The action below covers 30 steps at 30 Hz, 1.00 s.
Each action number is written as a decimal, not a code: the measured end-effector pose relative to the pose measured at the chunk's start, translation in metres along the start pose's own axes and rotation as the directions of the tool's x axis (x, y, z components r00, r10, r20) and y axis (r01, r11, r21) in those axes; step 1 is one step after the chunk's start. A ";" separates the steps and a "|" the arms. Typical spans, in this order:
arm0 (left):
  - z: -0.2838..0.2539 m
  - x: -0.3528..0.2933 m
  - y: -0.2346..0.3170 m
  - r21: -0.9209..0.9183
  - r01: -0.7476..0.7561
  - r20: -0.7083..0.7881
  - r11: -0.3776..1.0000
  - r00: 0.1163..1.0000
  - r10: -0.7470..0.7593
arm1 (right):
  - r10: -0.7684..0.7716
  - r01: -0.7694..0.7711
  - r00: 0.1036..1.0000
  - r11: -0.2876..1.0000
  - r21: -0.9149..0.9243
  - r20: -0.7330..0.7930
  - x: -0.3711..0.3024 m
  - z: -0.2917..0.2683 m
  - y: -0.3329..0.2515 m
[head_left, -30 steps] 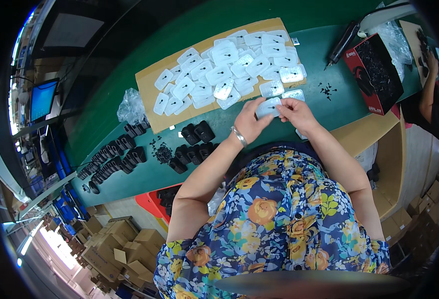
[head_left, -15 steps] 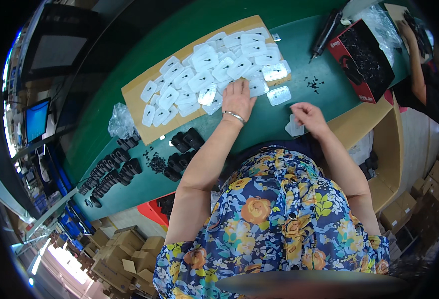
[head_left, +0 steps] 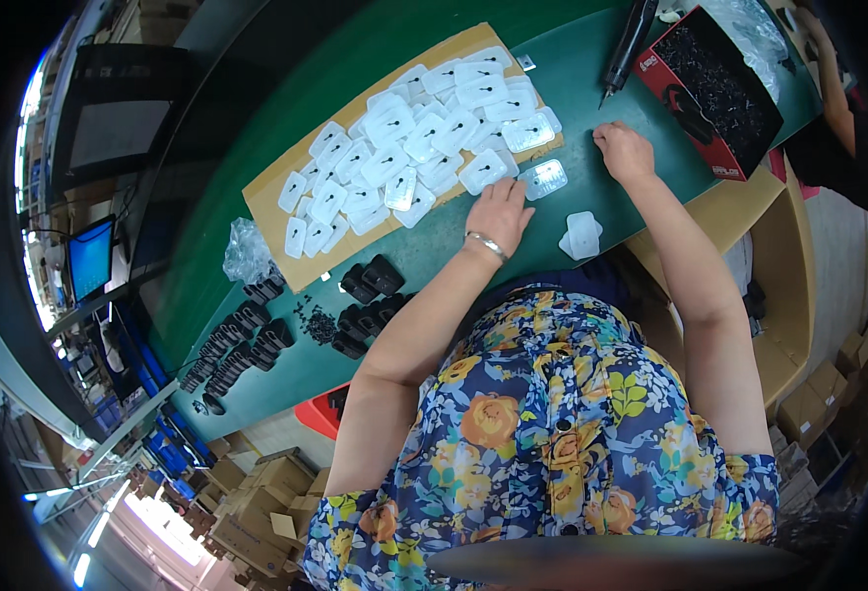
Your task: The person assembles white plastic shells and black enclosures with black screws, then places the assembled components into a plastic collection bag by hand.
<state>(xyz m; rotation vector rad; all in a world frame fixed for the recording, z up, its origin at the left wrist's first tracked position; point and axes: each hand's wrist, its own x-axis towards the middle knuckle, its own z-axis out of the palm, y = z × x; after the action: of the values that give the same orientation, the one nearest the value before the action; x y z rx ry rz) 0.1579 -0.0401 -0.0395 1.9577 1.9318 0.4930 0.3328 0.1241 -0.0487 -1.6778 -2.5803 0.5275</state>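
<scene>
From where I stand, the left hand (head_left: 502, 215) lies palm down, fingers extended and thumb apart, its tips right by a translucent plate (head_left: 475, 179) at the near edge of the heap; whether they touch it I can't tell. The right hand (head_left: 627, 155) is over the table (head_left: 574, 91), fingers curled together, hiding whatever they may pinch. Overlapping plates mostly cover the cardboard (head_left: 265, 194). The left forearm partly hides some black housings (head_left: 349, 345). The dark tool (head_left: 630, 49) is cut off above, and the red box's (head_left: 717, 163) tiny dark contents blur together.
</scene>
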 end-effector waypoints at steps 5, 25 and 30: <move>0.003 0.026 0.011 0.013 0.188 0.211 0.982 0.960 -0.186 | -0.065 0.066 0.995 0.998 0.023 -0.074 -0.004 -0.006 -0.002; -0.013 0.016 0.046 -0.826 0.559 0.483 0.064 0.763 -0.430 | 0.022 -0.298 0.955 0.031 0.954 0.297 -0.092 0.001 -0.055; -0.033 -0.006 0.034 -0.881 0.472 0.449 0.022 0.852 -0.270 | -0.123 -0.200 0.965 0.230 0.952 0.233 -0.095 -0.016 -0.057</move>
<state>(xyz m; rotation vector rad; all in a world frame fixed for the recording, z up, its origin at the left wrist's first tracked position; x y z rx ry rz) 0.1723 -0.0467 0.0054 0.4829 1.2130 1.0516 0.3256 0.0231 -0.0012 -1.1239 -1.4382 1.9639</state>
